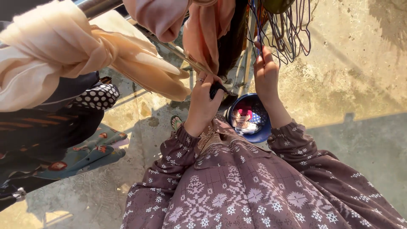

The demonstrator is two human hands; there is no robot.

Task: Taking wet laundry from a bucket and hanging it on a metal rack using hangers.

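Dark cloth (217,89), small and nearly black, sits pinched in your left hand (202,101), just above frame centre. Fingers curl round it; a ring shows on one finger. Cloth pokes out at 3 o'clock of the knuckles, close under the hanging garments.

Your right hand (266,74) is raised at 1 o'clock from the left hand, fingers closed on a wire hanger (259,42). That hanger belongs to a bunch of thin purple and blue hangers (292,29) dangling at 12 to 1 o'clock of the frame. Hands are near each other, not touching.

Outward from the hands:
- At 6 o'clock of the right wrist, a blue basin (260,131) on the ground, holding crumpled laundry, pink and white pieces among it. It lies between your two forearms.
- At 12 o'clock, pink garments (203,29) draped over a metal rail (95,6) running to the upper left.
- At 10 o'clock, a cream cloth (63,51) knotted over the rail, ends hanging toward the left hand.
- At 9 o'clock, a dark polka-dot piece (99,96), with striped and printed teal fabric (85,154) below it.
- At 7 o'clock of the left hand, a sandalled foot (176,123) on the concrete floor (360,63).

Your sleeves and dress (237,186), brown with white pattern, fill the bottom of the frame.
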